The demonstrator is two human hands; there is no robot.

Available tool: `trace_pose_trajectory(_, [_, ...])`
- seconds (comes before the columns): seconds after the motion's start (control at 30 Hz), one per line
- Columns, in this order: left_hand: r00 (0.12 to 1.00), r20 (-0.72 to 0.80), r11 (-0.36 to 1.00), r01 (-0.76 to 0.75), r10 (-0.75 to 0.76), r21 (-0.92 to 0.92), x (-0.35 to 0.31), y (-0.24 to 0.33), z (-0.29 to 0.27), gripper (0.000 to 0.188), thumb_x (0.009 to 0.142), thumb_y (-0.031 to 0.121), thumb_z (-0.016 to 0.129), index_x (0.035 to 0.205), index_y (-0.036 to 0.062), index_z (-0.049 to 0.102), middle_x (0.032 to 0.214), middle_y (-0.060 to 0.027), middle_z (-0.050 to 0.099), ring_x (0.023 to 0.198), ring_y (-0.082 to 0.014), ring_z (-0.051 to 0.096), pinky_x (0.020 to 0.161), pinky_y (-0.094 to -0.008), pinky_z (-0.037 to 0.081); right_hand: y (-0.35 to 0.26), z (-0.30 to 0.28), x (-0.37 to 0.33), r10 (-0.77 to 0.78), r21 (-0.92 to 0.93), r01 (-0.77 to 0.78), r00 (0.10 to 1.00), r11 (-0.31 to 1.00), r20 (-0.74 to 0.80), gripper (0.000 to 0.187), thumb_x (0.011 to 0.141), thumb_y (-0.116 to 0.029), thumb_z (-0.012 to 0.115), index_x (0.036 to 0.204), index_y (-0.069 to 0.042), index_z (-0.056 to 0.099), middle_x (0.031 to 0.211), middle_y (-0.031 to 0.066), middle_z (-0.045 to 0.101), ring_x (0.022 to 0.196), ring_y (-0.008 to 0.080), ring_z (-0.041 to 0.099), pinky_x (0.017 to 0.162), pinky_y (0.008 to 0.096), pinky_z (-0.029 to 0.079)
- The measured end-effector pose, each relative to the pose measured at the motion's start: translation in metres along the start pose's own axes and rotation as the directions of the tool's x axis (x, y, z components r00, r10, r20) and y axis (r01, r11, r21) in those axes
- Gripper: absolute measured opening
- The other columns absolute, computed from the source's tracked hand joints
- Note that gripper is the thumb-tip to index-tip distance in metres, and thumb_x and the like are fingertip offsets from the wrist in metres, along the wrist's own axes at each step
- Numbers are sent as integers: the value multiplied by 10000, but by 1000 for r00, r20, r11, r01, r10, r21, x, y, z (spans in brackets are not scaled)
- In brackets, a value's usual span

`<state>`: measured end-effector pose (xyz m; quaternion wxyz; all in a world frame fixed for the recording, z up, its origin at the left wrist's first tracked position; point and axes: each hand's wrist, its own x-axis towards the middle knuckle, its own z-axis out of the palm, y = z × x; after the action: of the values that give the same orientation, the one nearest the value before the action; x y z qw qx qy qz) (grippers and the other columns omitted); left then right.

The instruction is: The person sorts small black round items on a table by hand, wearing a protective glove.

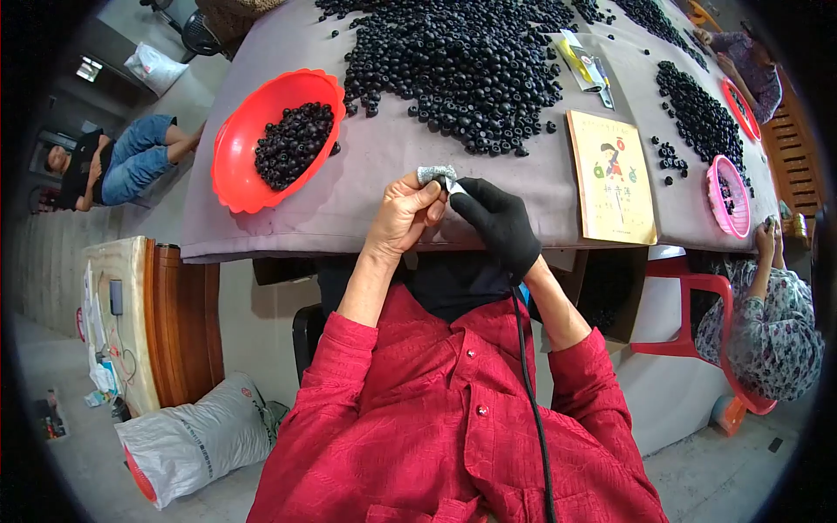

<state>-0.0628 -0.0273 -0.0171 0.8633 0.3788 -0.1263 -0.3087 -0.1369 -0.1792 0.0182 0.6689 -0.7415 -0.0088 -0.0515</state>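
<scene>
Just past the near table edge, my bare left hand (404, 213) and my right hand (501, 228), in a black glove, meet at their fingertips. A silvery grey wrap (434, 173) sits around the tip of a left finger. My left thumb and finger pinch a small black piece, mostly hidden. The right fingers are closed beside it, with a pale tip showing; what they grip is too small to make out. Beyond my hands spreads a large heap of small black ring-shaped pieces (462, 78). To the left, a red scalloped bowl (234, 166) holds more of them.
A yellow booklet (610, 196) and a packaged tool (582, 65) lie right of the heap. Farther right are a pink basket (739, 213) and smaller heaps (697, 105). Two people work at the right side; another person reclines at far left. White sacks (205, 444) stand on the floor.
</scene>
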Motion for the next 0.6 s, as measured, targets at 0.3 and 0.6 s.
trace_pose_trajectory(0.3, [999, -31, 998, 8, -9, -55, 3, 4, 3, 147, 873, 126, 541, 950, 10, 591, 796, -104, 623, 574, -128, 567, 468, -228, 436, -1, -5, 0, 95, 93, -88, 993, 992, -73, 275, 860, -170, 567, 1060, 19, 576, 961, 52, 623, 880, 90, 537, 782, 242, 432])
trace_pose_trajectory(0.6, [999, -38, 1000, -1, 0, -26, -1, 7, 7, 121, 874, 107, 532, 920, 10, 589, 763, -82, 614, 568, -115, 562, 456, -207, 433, -1, -2, -3, 2, 57, -1, 1000, 998, -14, 273, 856, -163, 570, 1065, 13, 572, 944, 69, 629, 878, 92, 541, 774, 254, 440])
